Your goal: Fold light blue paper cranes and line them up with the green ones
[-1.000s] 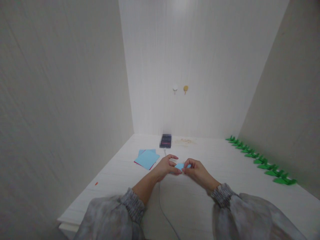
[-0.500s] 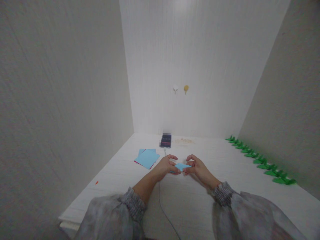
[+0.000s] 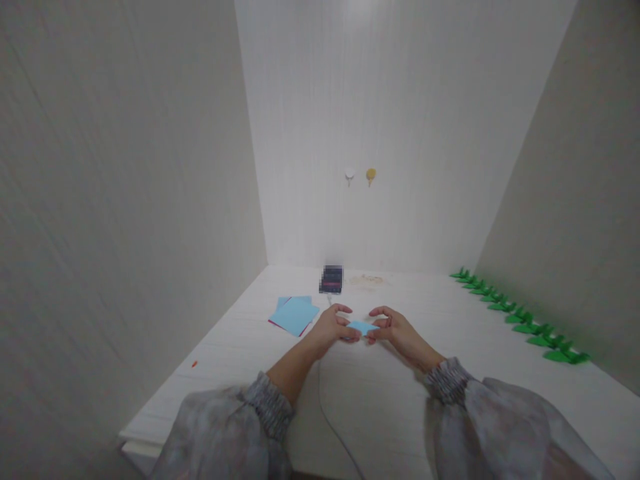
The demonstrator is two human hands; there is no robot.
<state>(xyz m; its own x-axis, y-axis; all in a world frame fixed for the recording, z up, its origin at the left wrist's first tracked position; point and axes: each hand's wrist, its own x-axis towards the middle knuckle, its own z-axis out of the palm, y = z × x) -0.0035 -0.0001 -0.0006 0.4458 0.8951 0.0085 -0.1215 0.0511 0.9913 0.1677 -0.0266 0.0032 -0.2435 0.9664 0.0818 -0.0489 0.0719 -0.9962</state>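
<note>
A small piece of folded light-blue paper [image 3: 363,327] is held between both hands over the middle of the white table. My left hand [image 3: 336,329] pinches its left end between thumb and fingers. On the other side, my right hand [image 3: 393,330] grips the right end in the same way, index finger raised and curved. The fingers cover both ends of the paper, so its full shape is hidden. To the left of my left hand lies a loose pile of light-blue square sheets [image 3: 295,316], with a red edge peeking out beneath.
A dark, pixelated phone-like device [image 3: 331,279] lies near the back wall, its white cable [image 3: 327,417] running forward beneath my left arm. Several green folded-paper pieces [image 3: 525,323] line the right side. An orange scrap [image 3: 195,364] lies left. Two hooks [image 3: 371,175] are on the wall.
Both hands still hold the blue paper, and the right hand has shifted very slightly. Less of the paper's right end shows now. The whole view has moved a little.
</note>
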